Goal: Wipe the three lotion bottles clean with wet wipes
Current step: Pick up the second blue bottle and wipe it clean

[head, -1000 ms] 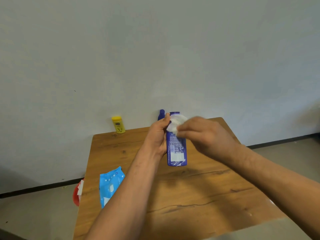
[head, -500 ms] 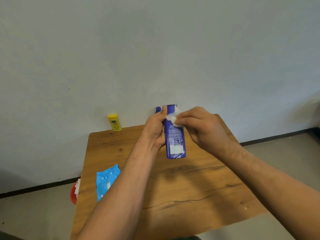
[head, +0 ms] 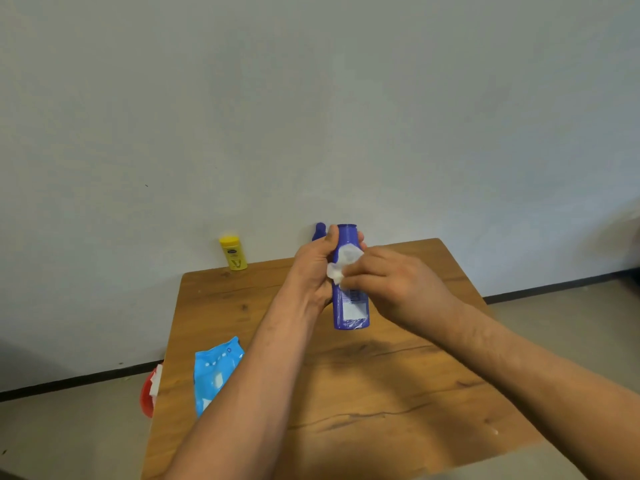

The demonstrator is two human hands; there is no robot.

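Note:
My left hand (head: 313,268) grips a blue lotion bottle (head: 349,310) by its upper half and holds it above the wooden table (head: 346,393), white label facing me. My right hand (head: 391,285) pinches a crumpled white wet wipe (head: 341,263) and presses it against the bottle's upper front. A second blue bottle (head: 319,231) peeks out behind my left hand at the table's far edge. A small yellow bottle (head: 233,252) stands upright at the far left corner by the wall.
A blue wet-wipe pack (head: 214,370) lies near the table's left edge. A red bin (head: 147,396) with white wipes in it sits on the floor to the table's left. A grey wall rises right behind the table.
My right hand has slid the wipe down from the bottle's top end to its upper front. My left hand has kept its grip on the bottle.

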